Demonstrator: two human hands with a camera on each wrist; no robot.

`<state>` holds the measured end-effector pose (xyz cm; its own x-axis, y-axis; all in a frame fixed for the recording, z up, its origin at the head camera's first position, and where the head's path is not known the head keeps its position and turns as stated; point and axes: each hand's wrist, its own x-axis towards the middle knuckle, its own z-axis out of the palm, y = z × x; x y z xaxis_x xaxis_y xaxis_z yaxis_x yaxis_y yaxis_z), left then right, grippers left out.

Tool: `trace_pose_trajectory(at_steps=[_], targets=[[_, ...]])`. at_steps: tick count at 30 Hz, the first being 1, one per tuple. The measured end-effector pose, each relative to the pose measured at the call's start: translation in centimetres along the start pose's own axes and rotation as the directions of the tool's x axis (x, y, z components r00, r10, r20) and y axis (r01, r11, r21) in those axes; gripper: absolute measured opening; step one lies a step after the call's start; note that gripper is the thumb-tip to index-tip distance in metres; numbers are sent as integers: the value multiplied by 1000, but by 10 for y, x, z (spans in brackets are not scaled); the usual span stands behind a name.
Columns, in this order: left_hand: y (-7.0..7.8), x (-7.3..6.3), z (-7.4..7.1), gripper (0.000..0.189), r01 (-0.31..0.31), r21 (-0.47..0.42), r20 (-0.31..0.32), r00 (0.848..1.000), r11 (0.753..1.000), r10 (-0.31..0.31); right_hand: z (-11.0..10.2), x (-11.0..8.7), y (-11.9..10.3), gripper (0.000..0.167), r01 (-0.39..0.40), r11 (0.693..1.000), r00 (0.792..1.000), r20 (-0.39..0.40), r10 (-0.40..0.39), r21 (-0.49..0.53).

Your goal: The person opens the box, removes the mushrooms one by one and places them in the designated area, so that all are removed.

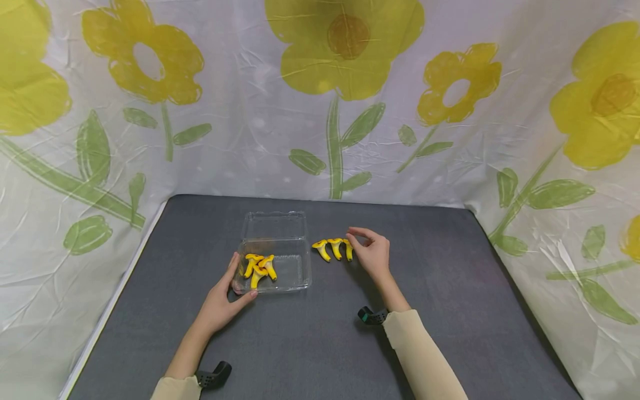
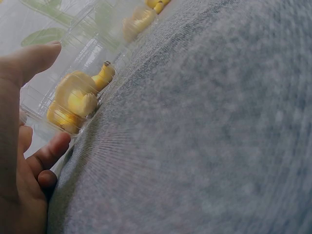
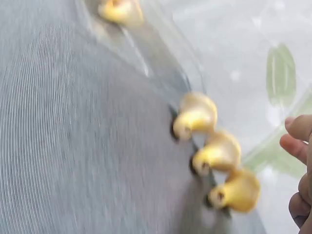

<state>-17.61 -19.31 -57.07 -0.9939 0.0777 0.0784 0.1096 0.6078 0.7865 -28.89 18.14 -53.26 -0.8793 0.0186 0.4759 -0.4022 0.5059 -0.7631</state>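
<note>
Head: left hand (image 1: pixel 220 305) grasps clear container (image 1: pixel 297 272), lid (image 1: pixel 276 225) open, three yellow mushrooms (image 1: pixel 252 265) inside; three more in a row (image 1: pixel 336 248) on tabletop (image 1: pixel 310 344), right hand (image 1: pixel 374 254) at its end. Left wrist: mushrooms seen through plastic. Right wrist: fingers (image 3: pixel 301 127) released, gap to row visible; flared caps (image 3: pixel 226 146), stem ends (image 3: pixel 220 196).

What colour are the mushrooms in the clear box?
The mushrooms are mostly yellow, clearest in the head view.

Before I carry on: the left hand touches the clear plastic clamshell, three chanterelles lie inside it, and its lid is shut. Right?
Not quite: the lid is open, tipped back on the far side, as the head view shows. The left hand does touch the clear plastic clamshell, and three chanterelles lie inside it.
</note>
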Motion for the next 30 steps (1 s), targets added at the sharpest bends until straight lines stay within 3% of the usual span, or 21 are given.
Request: trace_pose_trajectory(at_steps=[7,18,24,30], targets=[[0,0,1,106,-8,-1,-2,1000,1000,8,21,1,-27,19,73,995,996,50,-76,63],[0,0,1,106,-6,-10,9,1000,1000,6,57,-5,-56,20,91,986,985,133,-110,142],[-1,0,1,106,-10,-27,7,1000,1000,11,76,-6,-72,22,112,974,971,185,-148,196],[0,1,-1,106,12,-45,23,1000,999,-11,91,-8,-88,25,123,976,952,255,-167,178]])
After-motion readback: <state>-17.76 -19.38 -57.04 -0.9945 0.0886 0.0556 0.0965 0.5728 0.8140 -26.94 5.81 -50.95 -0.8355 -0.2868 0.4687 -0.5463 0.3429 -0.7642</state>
